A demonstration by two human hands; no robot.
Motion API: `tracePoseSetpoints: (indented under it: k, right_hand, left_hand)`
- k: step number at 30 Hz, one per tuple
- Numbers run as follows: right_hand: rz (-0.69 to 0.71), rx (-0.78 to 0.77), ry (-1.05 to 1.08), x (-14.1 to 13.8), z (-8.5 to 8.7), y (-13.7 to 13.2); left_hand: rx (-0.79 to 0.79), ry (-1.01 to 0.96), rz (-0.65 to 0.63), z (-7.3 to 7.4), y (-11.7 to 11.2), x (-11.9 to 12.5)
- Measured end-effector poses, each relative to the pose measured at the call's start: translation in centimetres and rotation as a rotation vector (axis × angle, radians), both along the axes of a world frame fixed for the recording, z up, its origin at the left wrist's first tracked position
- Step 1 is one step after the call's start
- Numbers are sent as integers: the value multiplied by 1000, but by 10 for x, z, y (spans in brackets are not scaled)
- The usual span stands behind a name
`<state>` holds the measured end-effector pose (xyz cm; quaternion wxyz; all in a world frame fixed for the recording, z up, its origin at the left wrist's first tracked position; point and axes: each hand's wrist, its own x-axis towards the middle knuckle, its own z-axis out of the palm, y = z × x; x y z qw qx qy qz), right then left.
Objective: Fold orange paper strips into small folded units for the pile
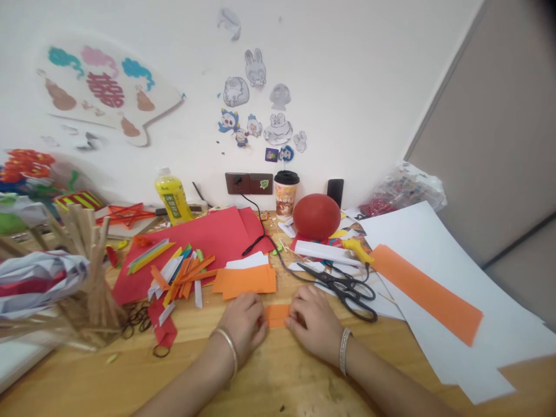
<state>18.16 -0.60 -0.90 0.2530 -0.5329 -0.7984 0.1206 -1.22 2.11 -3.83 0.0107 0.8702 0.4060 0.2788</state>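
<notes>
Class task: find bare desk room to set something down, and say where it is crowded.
Bare wood lies left of the left hand, toward the near edge. Beyond the hands, paper strips, orange sheets and scissors crowd; white sheets cover the right.

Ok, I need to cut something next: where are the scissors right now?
In the head view, the black scissors lie just beyond and to the right of the right hand, between it and the long orange paper strip.
</notes>
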Motion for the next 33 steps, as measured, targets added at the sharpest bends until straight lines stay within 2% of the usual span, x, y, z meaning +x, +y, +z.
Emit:
tracePoseSetpoints:
  k: [5,9,12,14,18,23,28,33]
  right_hand:
    - [-47,-8,-25,-1,-2,-1]
    - [-64,-14,-43,0,-3,0]
    - [-79,-19,-47,1,-4,0]
    - [-92,-28,-40,2,-4,0]
    - [-99,-45,-18,3,-2,0]
    - [-77,-105,-16,7,3,2]
    - [26,-184,9,22,11,5]
    - [304,-62,-24,34,18,4]
  left_hand:
    - [59,56,-1,-5,-1,2]
    - [246,109,-128,-4,-2,1]
    - [326,181,-221,4,-3,-8]
    - [321,244,-245,11,-5,-16]
    - [229,314,-204,24,-10,-30]
    - [161,315,-209,30,-12,-35]
    - [130,297,-214,35,-12,-35]
    - [156,274,-175,33,-13,-33]
